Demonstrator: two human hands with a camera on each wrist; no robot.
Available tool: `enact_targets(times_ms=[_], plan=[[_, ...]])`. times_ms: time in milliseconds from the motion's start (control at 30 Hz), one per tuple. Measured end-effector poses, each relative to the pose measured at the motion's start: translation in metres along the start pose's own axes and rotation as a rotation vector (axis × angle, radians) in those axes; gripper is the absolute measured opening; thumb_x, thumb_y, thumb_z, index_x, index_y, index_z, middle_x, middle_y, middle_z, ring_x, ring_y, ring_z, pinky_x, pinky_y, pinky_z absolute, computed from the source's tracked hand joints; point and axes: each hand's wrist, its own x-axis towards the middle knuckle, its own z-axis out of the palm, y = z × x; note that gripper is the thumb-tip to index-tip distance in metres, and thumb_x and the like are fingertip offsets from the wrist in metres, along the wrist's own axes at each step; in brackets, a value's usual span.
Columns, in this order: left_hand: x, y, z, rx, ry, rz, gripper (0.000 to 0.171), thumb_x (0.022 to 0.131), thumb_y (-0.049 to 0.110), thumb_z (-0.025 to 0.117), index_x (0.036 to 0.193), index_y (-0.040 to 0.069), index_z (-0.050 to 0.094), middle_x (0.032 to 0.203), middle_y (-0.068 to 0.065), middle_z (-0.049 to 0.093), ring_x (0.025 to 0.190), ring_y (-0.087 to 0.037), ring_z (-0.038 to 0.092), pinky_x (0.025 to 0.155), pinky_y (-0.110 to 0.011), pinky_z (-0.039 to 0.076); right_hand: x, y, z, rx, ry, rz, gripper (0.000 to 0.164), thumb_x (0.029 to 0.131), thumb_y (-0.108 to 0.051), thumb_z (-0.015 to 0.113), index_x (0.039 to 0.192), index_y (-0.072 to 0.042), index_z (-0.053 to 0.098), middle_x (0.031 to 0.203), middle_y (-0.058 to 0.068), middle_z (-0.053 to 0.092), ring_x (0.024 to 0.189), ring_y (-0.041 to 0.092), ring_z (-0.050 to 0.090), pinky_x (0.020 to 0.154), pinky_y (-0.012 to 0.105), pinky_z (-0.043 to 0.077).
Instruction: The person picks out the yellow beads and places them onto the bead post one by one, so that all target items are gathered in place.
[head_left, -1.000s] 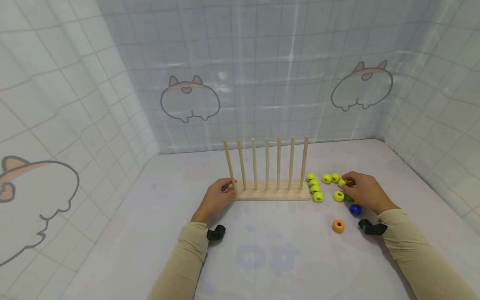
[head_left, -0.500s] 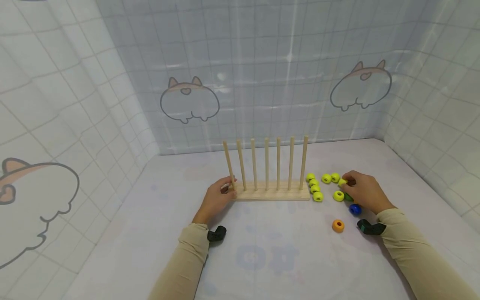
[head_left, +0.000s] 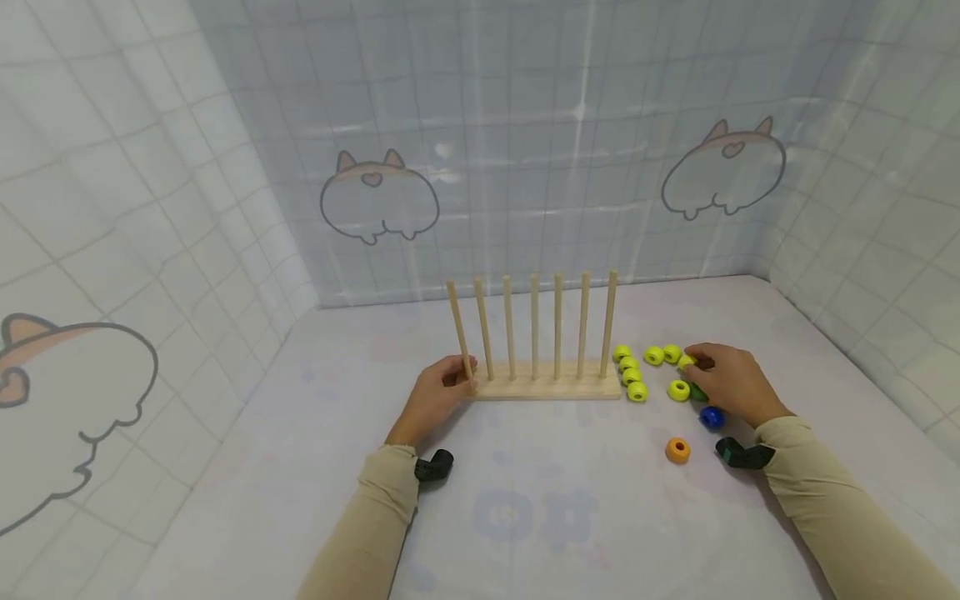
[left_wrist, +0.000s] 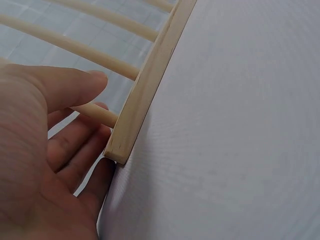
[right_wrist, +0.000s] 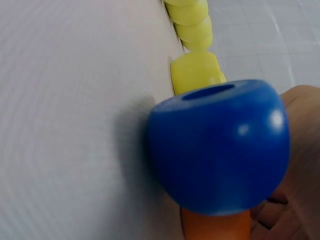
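Observation:
A pale wooden rack with a row of upright pegs (head_left: pixel 547 389) stands on the table. My left hand (head_left: pixel 433 398) holds its left end, the fingers behind the outermost peg (left_wrist: pixel 102 115) and the thumb in front. To the right, my right hand (head_left: pixel 738 385) pinches a yellow bead (head_left: pixel 686 363) low at the table. Under that palm lies a green bead (head_left: pixel 698 392), partly covered. A blue bead (head_left: pixel 712 417) sits just below the hand and fills the middle of the right wrist view, with an orange bead (right_wrist: pixel 215 227) behind it.
Several yellow beads (head_left: pixel 631 377) line up in a column beside the rack's right end. Two more yellow beads (head_left: pixel 654 356) lie further back, and another yellow bead (head_left: pixel 678 390) in front of them. Nearer me is a lone orange bead (head_left: pixel 678 450). Tiled-print sheeting (head_left: pixel 495 150) encloses the table.
Almost nothing differs. Both hands keep their places at the rack and the yellow bead; only a slight shift of the head view shows.

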Motion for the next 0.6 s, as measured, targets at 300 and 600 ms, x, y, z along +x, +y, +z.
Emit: enact_targets(times_ms=[300, 600], plan=[[0.0042, -0.003, -0.0007, -0.01, 0.001, 0.017, 0.035, 0.092, 0.007, 0.072, 0.126, 0.007, 0.067, 0.12, -0.007, 0.069, 0.108, -0.023, 0.062, 0.094, -0.039, 0.048, -0.0018, -0.0021, -0.0023, 0.031, 0.04, 0.007, 0.046, 0.098, -0.024, 0.064, 0.132, 0.006, 0.057, 0.116, 0.027, 0.065, 0.103, 0.04, 0.062, 0.078, 0.051, 0.055], [0.0019, -0.0033, 0.0014, -0.049, -0.008, 0.009, 0.038, 0.094, 0.008, 0.07, 0.13, 0.001, 0.063, 0.124, -0.017, 0.066, 0.111, -0.028, 0.059, 0.094, -0.039, 0.046, -0.0017, 0.0, -0.0001, 0.062, 0.097, 0.031, 0.044, 0.098, -0.023, 0.059, 0.133, 0.005, 0.056, 0.121, 0.027, 0.062, 0.103, 0.041, 0.063, 0.072, 0.046, 0.057]])
